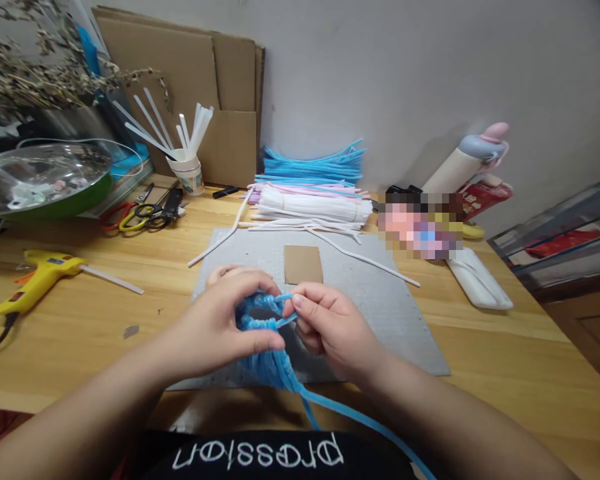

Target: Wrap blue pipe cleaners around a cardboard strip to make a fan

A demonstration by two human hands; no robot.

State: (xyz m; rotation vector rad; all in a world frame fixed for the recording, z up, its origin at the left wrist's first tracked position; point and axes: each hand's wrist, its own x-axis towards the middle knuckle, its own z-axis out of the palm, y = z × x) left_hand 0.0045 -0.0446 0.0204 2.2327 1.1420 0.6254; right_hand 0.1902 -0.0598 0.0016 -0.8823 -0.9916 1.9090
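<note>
My left hand (230,320) curls around a ring-shaped piece of blue pipe cleaners (267,363), its thumb along the near side and its fingers at the far side. Wound pipe cleaner forms the rim, and strands hang beneath. My right hand (325,323) pinches a blue pipe cleaner end (286,298) between thumb and forefinger at the ring's right side. Two long blue tails trail down toward my shirt. Part of the ring is hidden by my left hand. Just beyond my hands, a small cardboard piece (304,265) lies on the grey mat (380,300).
Bundles of blue pipe cleaners (313,163) and white pipe cleaners (315,203) lie against the wall. On the left are a yellow glue gun (40,280), scissors (130,217), and a cup of glue sticks (187,177). A bottle (460,163) and white case (480,279) are at right.
</note>
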